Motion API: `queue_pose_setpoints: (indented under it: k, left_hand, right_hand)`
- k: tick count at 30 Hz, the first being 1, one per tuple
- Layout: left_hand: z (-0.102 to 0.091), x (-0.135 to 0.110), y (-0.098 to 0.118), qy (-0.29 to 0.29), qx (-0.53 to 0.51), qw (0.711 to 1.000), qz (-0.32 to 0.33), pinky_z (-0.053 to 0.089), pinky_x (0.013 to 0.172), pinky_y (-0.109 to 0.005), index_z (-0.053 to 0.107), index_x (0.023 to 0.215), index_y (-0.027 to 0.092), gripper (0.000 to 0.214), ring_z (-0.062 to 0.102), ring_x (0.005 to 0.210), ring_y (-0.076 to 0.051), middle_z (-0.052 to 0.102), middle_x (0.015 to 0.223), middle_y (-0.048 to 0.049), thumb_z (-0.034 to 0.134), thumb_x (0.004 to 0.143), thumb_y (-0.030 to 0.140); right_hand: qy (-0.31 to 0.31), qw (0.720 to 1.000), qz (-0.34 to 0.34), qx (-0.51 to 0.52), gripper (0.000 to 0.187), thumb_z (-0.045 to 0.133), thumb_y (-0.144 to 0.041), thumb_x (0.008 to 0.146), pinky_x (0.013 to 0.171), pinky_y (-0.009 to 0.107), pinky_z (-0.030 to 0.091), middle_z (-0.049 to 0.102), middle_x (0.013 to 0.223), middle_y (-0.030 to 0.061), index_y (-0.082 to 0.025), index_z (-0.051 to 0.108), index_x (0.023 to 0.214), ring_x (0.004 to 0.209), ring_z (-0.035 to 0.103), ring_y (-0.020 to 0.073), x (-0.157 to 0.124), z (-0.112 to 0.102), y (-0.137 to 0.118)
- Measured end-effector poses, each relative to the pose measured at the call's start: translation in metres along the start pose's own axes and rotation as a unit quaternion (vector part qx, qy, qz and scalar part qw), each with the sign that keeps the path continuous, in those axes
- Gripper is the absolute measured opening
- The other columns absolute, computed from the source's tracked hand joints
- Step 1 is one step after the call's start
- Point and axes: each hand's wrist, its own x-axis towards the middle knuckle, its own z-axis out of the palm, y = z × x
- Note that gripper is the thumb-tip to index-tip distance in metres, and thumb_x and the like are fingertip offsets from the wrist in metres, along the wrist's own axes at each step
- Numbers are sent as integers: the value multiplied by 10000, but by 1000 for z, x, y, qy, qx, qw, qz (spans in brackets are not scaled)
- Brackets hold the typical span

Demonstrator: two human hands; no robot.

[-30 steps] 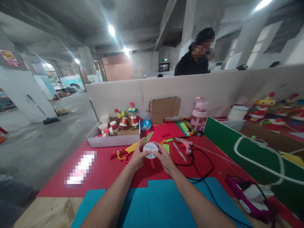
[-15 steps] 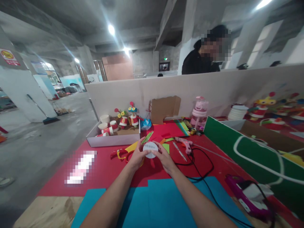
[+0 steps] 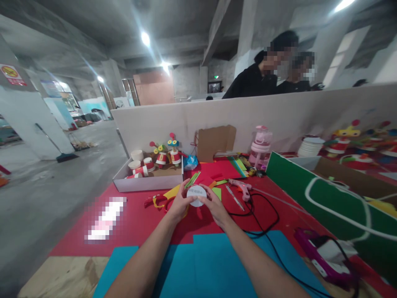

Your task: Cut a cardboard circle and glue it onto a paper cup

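Observation:
Between both hands, above the red tabletop, is a white paper cup (image 3: 196,193) with its round, printed end facing up toward me. My left hand (image 3: 181,203) is closed around its left side, the thumb lying on the flat end. From the right, my right hand (image 3: 214,203) grips it the same way, thumb near the other. The cup's side wall is mostly hidden by my fingers. Beside my left hand lie red-handled scissors (image 3: 154,201), partly covered. A pink glue gun (image 3: 241,188) and a white pen (image 3: 235,197) rest right of my right hand.
A white box (image 3: 148,184) holds red-and-white cups and two cup figures (image 3: 174,154). Blue sheets (image 3: 217,265) lie under my forearms. Black cable (image 3: 277,213) loops at right, near a purple power strip (image 3: 322,258) and green box (image 3: 307,186). Two people stand behind the partition (image 3: 186,116).
The print on the cup's end has shifted, as if the cup turned slightly in my hands. Beyond the partition, one person leaned left and a second came into view.

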Motion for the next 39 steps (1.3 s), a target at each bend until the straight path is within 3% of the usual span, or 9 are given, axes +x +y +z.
queue_pose_setpoints:
  k: [26,31,35,39]
  left_hand:
    - [-2,1,-2,-7,23,1000,9,472,767,-285,375,1413,240,955,625,894,-198,647,1027,-56,821,569,203]
    - [-1,0,0,32,152,982,103,465,863,-332,394,1388,248,876,605,943,-201,606,1091,-54,816,621,226]
    - [4,-5,5,59,263,932,243,320,1084,-396,529,1289,228,793,478,1223,-280,534,1259,-85,843,563,170]
    - [5,-7,5,45,348,886,302,254,1121,-447,529,1317,231,784,426,1259,-317,504,1302,-114,828,594,182]
  right_hand:
    - [12,1000,5,14,578,800,-341,652,1058,421,414,629,1279,54,-243,591,1182,1207,559,258,-1,2,0]
    - [-15,995,40,92,537,774,-397,708,1033,403,440,682,1177,38,-259,589,1192,1135,612,229,0,3,4]
    - [-30,981,112,158,455,701,-565,747,934,406,504,729,977,57,-223,632,1038,947,686,224,1,0,4]
    - [-49,966,164,195,481,616,-648,783,862,407,530,722,788,42,-208,641,974,807,703,219,1,-2,-2]
